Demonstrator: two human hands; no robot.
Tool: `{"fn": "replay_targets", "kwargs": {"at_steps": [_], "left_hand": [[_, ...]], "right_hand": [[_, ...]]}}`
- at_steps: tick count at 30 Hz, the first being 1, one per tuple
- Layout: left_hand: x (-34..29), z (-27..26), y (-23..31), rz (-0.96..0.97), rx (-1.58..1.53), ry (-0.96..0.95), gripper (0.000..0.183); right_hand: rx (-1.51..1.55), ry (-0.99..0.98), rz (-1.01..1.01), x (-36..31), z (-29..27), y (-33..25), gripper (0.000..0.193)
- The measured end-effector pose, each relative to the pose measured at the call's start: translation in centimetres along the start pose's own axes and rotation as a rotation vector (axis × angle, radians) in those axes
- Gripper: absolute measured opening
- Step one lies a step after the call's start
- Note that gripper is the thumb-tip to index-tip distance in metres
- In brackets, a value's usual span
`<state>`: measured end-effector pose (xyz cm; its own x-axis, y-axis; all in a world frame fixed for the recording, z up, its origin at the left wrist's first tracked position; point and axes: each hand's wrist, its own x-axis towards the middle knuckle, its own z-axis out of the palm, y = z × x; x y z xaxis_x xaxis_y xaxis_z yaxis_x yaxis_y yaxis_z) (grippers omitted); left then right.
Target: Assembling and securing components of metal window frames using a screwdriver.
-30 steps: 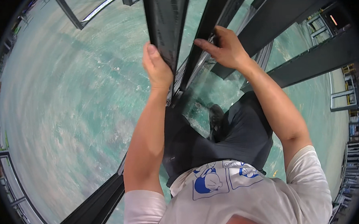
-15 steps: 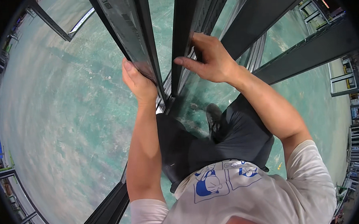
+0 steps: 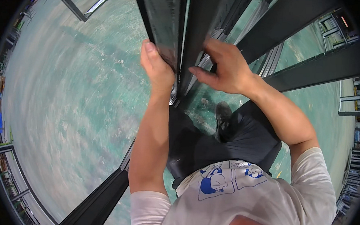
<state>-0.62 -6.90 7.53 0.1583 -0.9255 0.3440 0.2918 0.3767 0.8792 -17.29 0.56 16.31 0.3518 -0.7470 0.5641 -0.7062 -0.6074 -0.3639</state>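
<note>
My left hand (image 3: 157, 68) is wrapped round the outer edge of an upright dark grey metal profile (image 3: 162, 27), which has a glossy, film-like face. Close beside it stands a second dark metal profile (image 3: 199, 16), only a narrow gap between the two. My right hand (image 3: 228, 66) grips this second profile from the right, its thumb against the near side. The fingertips of that hand are partly hidden behind the profile and slightly blurred. Lower down, the two profiles come close together near my knees.
To the right, broad dark beams (image 3: 281, 11) slant across above the green floor (image 3: 85, 110). Another dark beam (image 3: 95, 204) runs past my left elbow to the lower left. Metal frames (image 3: 350, 98) stand at the far right, and a frame corner (image 3: 84, 15) at the upper left.
The left profile has come nearer to the second one, and the gap between them has narrowed. My left hand has moved right with it. The whole view has shifted slightly.
</note>
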Motion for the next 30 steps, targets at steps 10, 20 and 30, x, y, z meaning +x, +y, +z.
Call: {"fn": "replay_targets", "kwargs": {"at_steps": [10,20,30], "left_hand": [[0.4,0.4,-1.6,0.065,0.041,0.053,0.042],[0.5,0.2,0.2,0.135,0.109,0.007,0.038],[-1.8,-3.3,-5.2,0.016,0.065,-0.13,0.044]], "right_hand": [[0.113,-0.109,0.15,0.9,-0.9,-2.5,0.036],[0.006,-0.12,0.202,0.7,-0.4,-2.5,0.036],[0.241,-0.207,0.327,-1.9,1.0,-0.3,0.042]]}}
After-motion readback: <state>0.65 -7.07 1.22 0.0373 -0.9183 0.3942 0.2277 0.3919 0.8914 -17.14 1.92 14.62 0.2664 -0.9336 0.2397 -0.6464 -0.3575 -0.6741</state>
